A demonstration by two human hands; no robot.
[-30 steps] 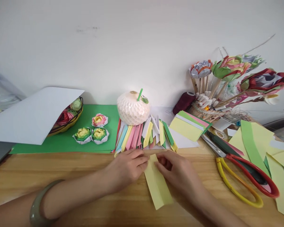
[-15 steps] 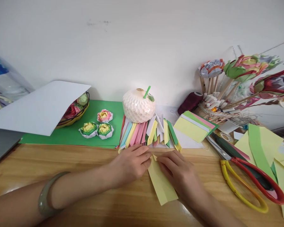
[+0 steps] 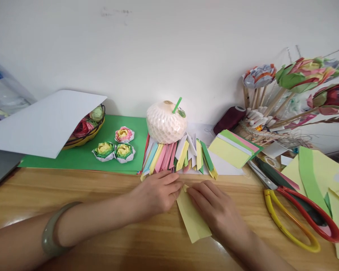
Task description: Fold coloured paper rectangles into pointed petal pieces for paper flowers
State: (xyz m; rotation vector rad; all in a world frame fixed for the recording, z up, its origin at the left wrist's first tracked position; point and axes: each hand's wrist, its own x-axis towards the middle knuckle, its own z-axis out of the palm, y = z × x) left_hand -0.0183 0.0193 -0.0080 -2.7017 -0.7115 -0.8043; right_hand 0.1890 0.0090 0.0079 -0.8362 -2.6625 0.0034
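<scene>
A pale yellow paper strip point(image 3: 193, 220) lies slanted on the wooden table, creased along its length, with a small fold at its far end. My left hand point(image 3: 159, 192) has its fingers closed on the strip's far left edge. On the other side, my right hand point(image 3: 214, 205) grips the far right edge, its fingers bent over the paper. Just beyond my hands are several folded paper strips point(image 3: 165, 158) in pink, yellow, white, blue and green.
A white textured ornament point(image 3: 166, 122) stands behind the strips. Three paper flowers point(image 3: 124, 152) sit on green card point(image 3: 73, 160), near a basket point(image 3: 87, 140). Rightward are stacked coloured papers point(image 3: 231, 150), large scissors point(image 3: 277, 188), a dark thread spool point(image 3: 229, 119) and paper flowers on sticks point(image 3: 260, 77).
The view has shifted slightly, so the background sits a little differently in the frame. Both hands remain on the yellow strip with hardly any movement.
</scene>
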